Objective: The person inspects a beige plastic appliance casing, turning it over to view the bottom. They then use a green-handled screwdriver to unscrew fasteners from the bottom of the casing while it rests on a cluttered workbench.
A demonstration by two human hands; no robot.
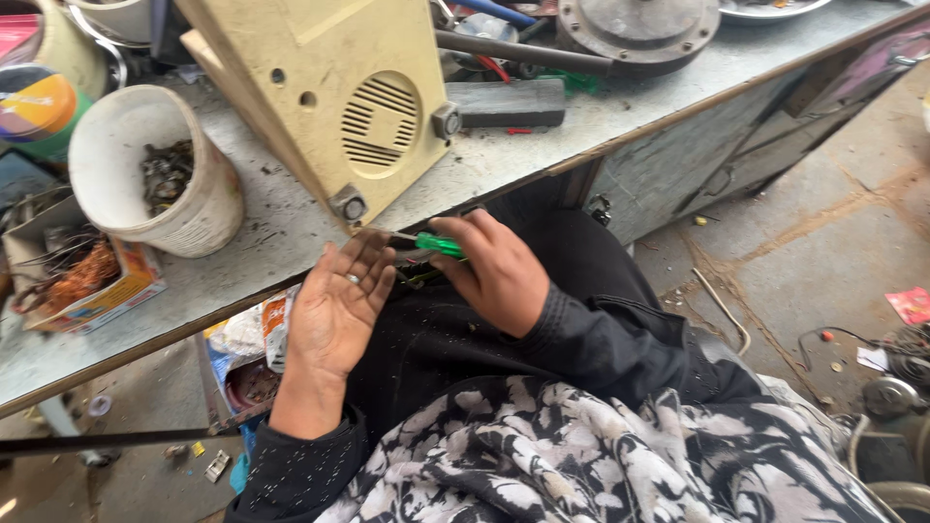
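Note:
My right hand (496, 266) grips a screwdriver with a green handle (438, 244), its shaft pointing left toward the lower corner of a cream-coloured casing (329, 87). The casing has a round slotted grille and leans on the bench edge. My left hand (334, 310) is held palm up with fingers spread just below that corner, a ring on one finger. The fingertips nearly touch the screwdriver shaft. Nothing lies in the left palm that I can make out.
A white bucket (203, 208) with metal scraps stands on the grey bench (581, 121) to the left. A cardboard box with copper wire (87, 276) sits beside it. A black block (509, 102) and a round metal part (635, 29) lie further back. Concrete floor to the right.

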